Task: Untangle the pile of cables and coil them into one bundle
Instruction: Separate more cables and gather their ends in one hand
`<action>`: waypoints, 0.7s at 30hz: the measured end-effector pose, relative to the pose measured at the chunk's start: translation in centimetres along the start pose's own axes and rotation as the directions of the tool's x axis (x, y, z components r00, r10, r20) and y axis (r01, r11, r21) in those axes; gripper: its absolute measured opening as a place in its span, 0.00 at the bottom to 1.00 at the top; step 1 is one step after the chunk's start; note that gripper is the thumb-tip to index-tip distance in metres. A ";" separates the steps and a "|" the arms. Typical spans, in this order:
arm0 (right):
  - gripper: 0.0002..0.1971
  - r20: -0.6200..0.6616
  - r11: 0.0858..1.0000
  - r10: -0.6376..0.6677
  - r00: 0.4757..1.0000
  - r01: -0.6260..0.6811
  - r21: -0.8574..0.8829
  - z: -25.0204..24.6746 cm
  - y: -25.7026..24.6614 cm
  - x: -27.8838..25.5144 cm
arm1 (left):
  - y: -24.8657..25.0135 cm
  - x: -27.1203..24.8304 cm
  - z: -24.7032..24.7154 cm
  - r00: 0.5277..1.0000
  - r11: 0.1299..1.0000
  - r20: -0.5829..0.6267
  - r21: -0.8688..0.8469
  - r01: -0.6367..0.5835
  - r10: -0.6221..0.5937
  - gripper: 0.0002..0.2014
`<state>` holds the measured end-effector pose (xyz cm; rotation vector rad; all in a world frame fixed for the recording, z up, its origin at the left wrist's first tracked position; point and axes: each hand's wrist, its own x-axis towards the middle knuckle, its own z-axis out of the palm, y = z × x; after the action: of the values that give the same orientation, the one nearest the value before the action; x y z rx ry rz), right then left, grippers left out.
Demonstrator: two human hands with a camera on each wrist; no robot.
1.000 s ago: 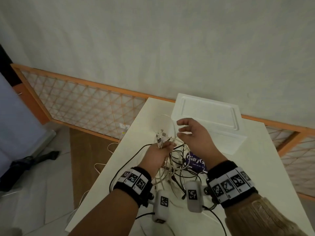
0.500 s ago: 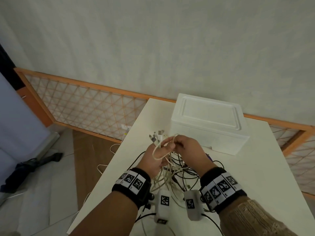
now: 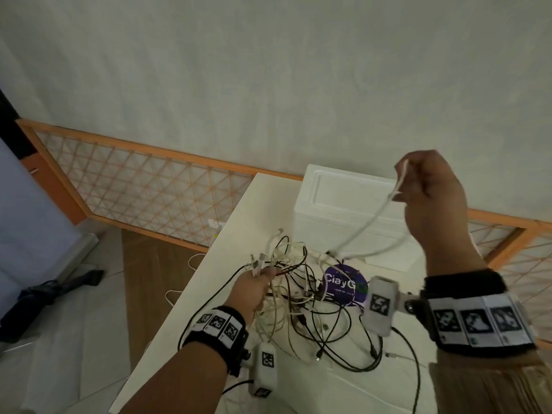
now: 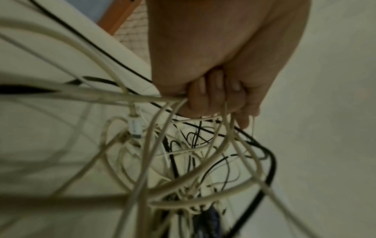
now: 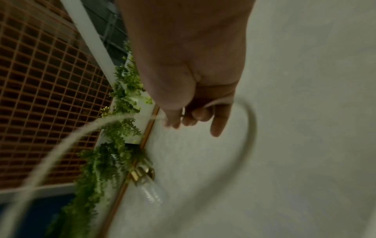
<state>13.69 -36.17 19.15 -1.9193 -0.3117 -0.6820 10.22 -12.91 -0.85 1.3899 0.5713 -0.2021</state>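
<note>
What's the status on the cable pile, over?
Left hand grips gathered cable ends. Right hand holds one white cable raised above the foam box. Cable pile tangled, uncoiled.

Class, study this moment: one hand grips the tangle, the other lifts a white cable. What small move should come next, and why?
Probably draw the right hand further up and away. It pinches a loop of white cable whose two strands still run down into the tangle, which the left hand grips above the table; more pull should show where it snags.
</note>
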 end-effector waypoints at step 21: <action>0.34 0.724 0.914 0.323 0.609 -0.400 -0.071 7.2 1.5 -12.6 | 5.7 -7.4 2.6 0.844 0.851 0.438 -0.524 -0.042 0.311 0.28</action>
<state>6.56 -29.27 8.41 -1.9967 -0.4131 0.4103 7.27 -15.79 7.89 0.8202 0.0255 -0.2370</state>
